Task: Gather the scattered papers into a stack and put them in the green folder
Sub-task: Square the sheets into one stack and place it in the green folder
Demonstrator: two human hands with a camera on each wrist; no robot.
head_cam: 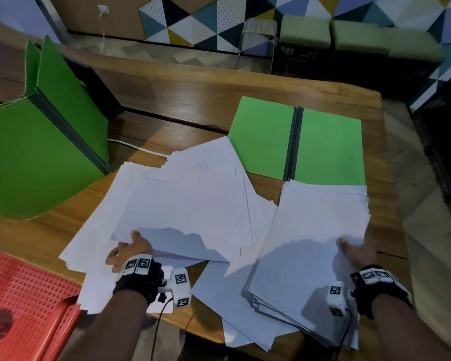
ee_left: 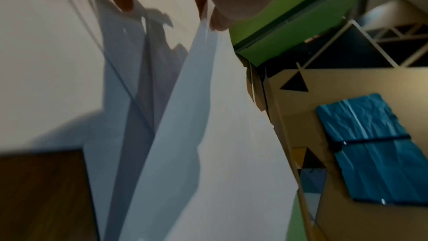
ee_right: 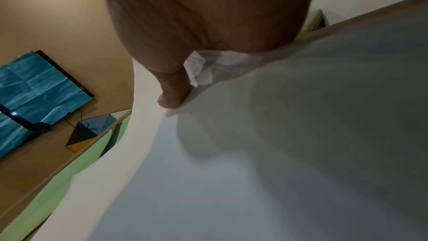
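White papers (head_cam: 188, 204) lie fanned across the wooden table (head_cam: 167, 105). My left hand (head_cam: 130, 250) pinches the near edge of a lifted bundle of sheets (ee_left: 208, 116), thumb on top and fingers underneath. My right hand (head_cam: 354, 250) grips the right edge of a thicker paper stack (head_cam: 313, 235), thumb on top (ee_right: 172, 96), with the stack raised off the table. The green folder (head_cam: 297, 144) lies open and flat beyond the papers, a dark spine down its middle. More loose sheets (head_cam: 227, 295) lie under both bundles at the table's front edge.
A large green folding board (head_cam: 37, 152) stands at the left of the table. A red perforated crate (head_cam: 24, 295) sits at the lower left. A white cable (head_cam: 136, 148) runs along the table behind the papers. A stool (head_cam: 258, 40) and green seats (head_cam: 349, 35) stand beyond.
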